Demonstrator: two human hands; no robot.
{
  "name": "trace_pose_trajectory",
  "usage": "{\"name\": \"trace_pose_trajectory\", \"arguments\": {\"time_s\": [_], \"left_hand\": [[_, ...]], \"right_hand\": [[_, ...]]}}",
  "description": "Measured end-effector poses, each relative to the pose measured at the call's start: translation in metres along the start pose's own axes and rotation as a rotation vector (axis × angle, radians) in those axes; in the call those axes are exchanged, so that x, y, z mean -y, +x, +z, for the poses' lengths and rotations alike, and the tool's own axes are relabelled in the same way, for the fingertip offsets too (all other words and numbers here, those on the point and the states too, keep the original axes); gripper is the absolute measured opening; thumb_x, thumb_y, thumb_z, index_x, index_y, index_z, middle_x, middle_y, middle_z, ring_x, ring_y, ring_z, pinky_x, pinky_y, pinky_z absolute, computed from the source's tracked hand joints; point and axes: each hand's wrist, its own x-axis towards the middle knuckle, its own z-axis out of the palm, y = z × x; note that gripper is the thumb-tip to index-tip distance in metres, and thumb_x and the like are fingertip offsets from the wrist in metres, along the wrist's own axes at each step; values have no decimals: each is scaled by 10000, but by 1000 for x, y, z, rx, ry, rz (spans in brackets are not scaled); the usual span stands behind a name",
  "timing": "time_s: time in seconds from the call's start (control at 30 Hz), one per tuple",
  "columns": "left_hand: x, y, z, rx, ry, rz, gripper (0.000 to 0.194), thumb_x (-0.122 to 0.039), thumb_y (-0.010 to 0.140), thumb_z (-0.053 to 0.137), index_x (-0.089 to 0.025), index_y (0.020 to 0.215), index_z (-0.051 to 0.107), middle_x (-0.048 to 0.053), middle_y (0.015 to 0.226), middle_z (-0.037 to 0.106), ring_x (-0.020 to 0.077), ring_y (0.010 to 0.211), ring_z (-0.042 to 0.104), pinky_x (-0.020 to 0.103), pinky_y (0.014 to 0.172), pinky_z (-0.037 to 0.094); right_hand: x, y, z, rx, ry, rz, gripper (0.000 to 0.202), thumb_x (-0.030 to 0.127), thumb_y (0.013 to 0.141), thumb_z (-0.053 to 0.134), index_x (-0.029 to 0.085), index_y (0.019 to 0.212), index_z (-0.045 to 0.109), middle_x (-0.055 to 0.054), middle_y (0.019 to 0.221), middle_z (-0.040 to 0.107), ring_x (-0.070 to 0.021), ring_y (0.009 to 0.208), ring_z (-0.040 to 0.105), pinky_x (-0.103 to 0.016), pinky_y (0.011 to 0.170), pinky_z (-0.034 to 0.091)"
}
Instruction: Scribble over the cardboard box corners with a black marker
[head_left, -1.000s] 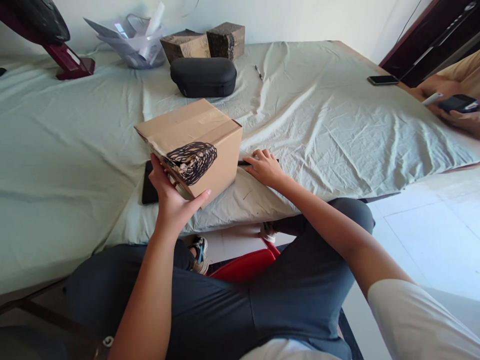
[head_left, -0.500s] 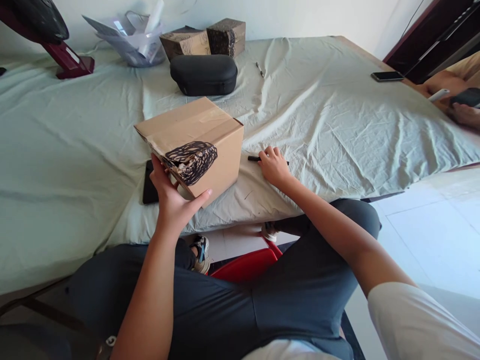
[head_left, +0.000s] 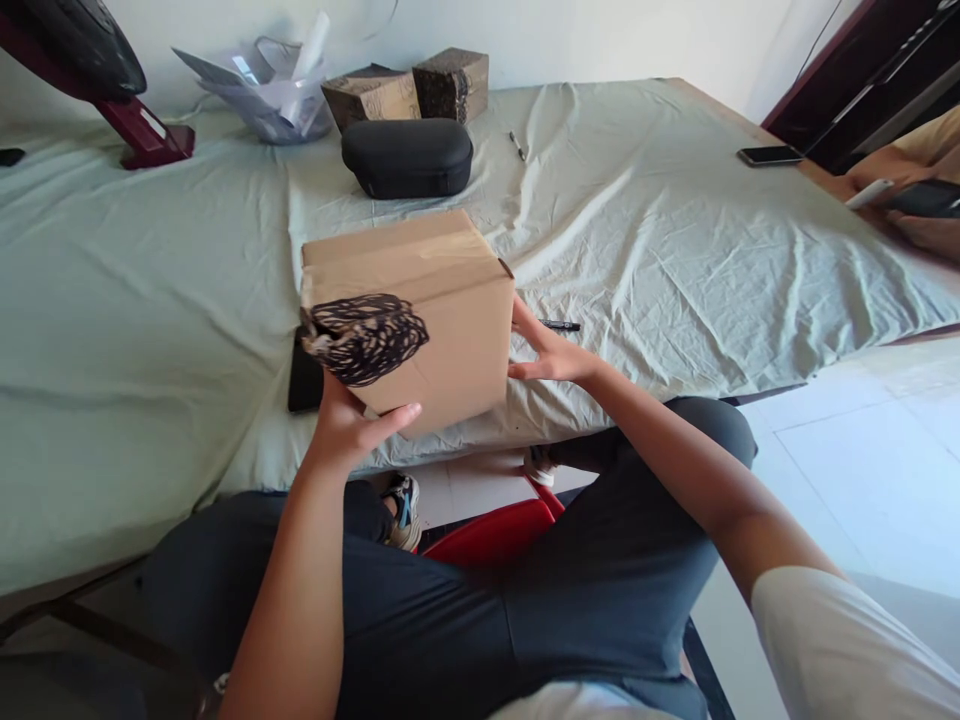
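Note:
A brown cardboard box (head_left: pixel 461 340) is tilted between my hands at the near edge of the cloth-covered table. Black looping scribble covers its left front corner, where the cardboard is torn. My left hand (head_left: pixel 349 425) grips the lower left edge, thumb on the front face and the other fingers hidden behind the box. Against the right side rests my right hand (head_left: pixel 551 350), thumb and fingers spread, some fingertips out of sight. Just behind that hand a black pen (head_left: pixel 562 325) lies on the cloth. A dark phone-like slab (head_left: pixel 302 380) is partly covered by the box's left side.
At the back stand a black zip case (head_left: pixel 407 158), two scribbled boxes (head_left: pixel 375 95), a clear plastic basket (head_left: pixel 289 110) with papers, and a dark red handheld appliance (head_left: pixel 146 130). A phone (head_left: pixel 770 156) lies far right, near another person's hands (head_left: pixel 930 230). Another pen (head_left: pixel 517 146) lies behind.
My right hand has left the pen and moved to the box's right side. The box has turned and shifted right, with its scribbled front facing me more.

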Motion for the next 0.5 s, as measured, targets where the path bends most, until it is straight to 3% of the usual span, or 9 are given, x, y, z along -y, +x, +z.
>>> {"name": "trace_pose_trajectory", "arguments": {"time_s": [0.07, 0.13, 0.2, 0.3, 0.43, 0.47, 0.5], "left_hand": [[2, -3, 0, 18, -22, -21, 925, -706, 698, 957, -231, 1418, 623, 144, 1247, 796, 376, 1189, 803, 617, 1081, 696], [2, -6, 3, 7, -2, -11, 912, -780, 708, 918, -231, 1383, 646, 133, 1193, 801, 375, 1175, 798, 611, 1054, 705], [0, -8, 8, 16, 52, 3, 835, -777, 745, 887, -230, 1339, 673, 125, 1178, 804, 369, 1187, 789, 607, 1082, 694], [-5, -6, 6, 134, 136, -13, 682, -711, 769, 899, -232, 1230, 745, 122, 1205, 826, 371, 1230, 784, 604, 1183, 645], [3, 6, -26, 355, 235, -132, 685, -642, 717, 962, -238, 1246, 803, 158, 1300, 830, 421, 1392, 732, 674, 1293, 529], [9, 11, -37, 373, 261, -161, 710, -609, 694, 982, -247, 1277, 800, 158, 1347, 817, 422, 1402, 728, 679, 1290, 525], [15, 15, -47, 308, 297, -179, 726, -562, 645, 1009, -255, 1270, 802, 154, 1357, 814, 424, 1372, 740, 664, 1257, 556]], "right_hand": [[7, -1, 6, 38, 226, -33, 1434, 810, 878, 809, 430, 1848, -177, -113, 1975, 196, -405, 1791, 302, -695, 1406, 326], [16, -3, 12, 61, 342, -60, 1514, 863, 834, 824, 423, 1833, -225, -117, 1986, 148, -402, 1805, 267, -668, 1426, 298], [26, -4, 16, 51, 331, -64, 1611, 860, 763, 896, 392, 1848, -199, -131, 1987, 123, -416, 1818, 219, -637, 1464, 223], [35, -4, 22, -13, 226, -20, 1679, 790, 709, 980, 344, 1866, -152, -167, 1964, 181, -450, 1807, 230, -654, 1481, 173], [30, -6, 32, -138, 115, 62, 1650, 860, 702, 927, 328, 1875, -103, -174, 1952, 196, -441, 1807, 254, -651, 1470, 256], [26, -7, 35, -164, 90, 75, 1636, 890, 699, 905, 331, 1877, -83, -173, 1952, 190, -435, 1808, 259, -644, 1464, 287], [21, -8, 39, -186, 68, 81, 1624, 915, 694, 886, 329, 1877, -60, -179, 1948, 195, -432, 1807, 270, -639, 1454, 320]]}}
